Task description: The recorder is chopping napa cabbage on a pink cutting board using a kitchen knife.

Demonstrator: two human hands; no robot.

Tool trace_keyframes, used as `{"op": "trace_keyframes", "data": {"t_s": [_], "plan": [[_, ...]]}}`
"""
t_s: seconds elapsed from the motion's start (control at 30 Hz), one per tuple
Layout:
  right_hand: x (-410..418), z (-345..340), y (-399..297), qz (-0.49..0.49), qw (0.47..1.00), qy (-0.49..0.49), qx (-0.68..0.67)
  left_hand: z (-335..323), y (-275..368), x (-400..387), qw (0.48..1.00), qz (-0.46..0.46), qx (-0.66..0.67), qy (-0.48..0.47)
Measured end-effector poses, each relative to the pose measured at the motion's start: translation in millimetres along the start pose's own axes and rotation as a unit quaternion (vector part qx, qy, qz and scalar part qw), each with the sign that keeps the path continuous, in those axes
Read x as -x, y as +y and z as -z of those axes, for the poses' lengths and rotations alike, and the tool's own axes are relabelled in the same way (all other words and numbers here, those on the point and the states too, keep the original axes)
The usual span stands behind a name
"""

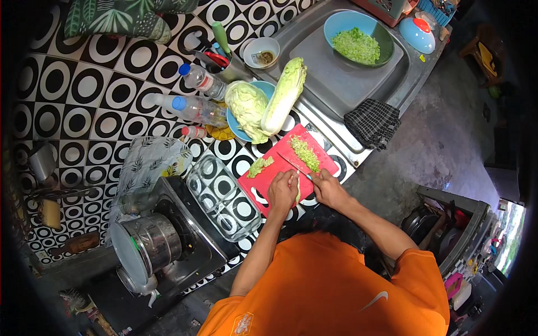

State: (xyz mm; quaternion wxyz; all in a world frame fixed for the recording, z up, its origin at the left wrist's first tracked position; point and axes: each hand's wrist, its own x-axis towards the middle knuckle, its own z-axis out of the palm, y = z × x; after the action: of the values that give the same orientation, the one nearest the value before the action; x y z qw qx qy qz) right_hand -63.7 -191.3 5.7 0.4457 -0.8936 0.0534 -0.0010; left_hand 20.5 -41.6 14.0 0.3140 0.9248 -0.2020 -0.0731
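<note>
My right hand (328, 187) grips a knife (291, 163) by its handle, with the blade over a red cutting board (269, 193). Held under the fingers of my left hand (283, 190) is a pale strip of leafy vegetable (298, 191), close beside the blade. Finely chopped greens (306, 153) form a line on the board past the knife. A crumpled piece of leaf (259, 167) lies at the board's left part. Beyond the board, a blue plate (238, 126) carries a round cabbage (247, 107) and a long napa cabbage (285, 98).
A clear glass dish (222, 197) stands left of the board, near a stove with a steel pot (155, 239). Plastic bottles (201, 111) and a utensil holder (235, 69) stand behind. On the sink (336, 90) sits a bowl (336, 25) of chopped greens; a checked cloth (373, 122) drapes its edge.
</note>
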Motion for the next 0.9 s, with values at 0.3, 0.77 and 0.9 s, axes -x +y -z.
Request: {"op": "trace_keyframes", "data": {"t_s": [0.3,0.77,0.9], "plan": [[-14.2,20.3,-21.4,-0.027,0.999,-0.042,0.020,5.8,5.9,-3.0,0.999,0.029,0.001,-0.035],[0.6,2.3,-1.7,-0.002,1.000,-0.017,0.010,2.9,5.2,-8.1,0.998,0.027,-0.009,-0.058],[-5.6,-1.1,-1.3,-0.011,1.000,-0.009,-0.001,3.8,7.2,-5.3,0.998,0.027,0.003,-0.062]]}}
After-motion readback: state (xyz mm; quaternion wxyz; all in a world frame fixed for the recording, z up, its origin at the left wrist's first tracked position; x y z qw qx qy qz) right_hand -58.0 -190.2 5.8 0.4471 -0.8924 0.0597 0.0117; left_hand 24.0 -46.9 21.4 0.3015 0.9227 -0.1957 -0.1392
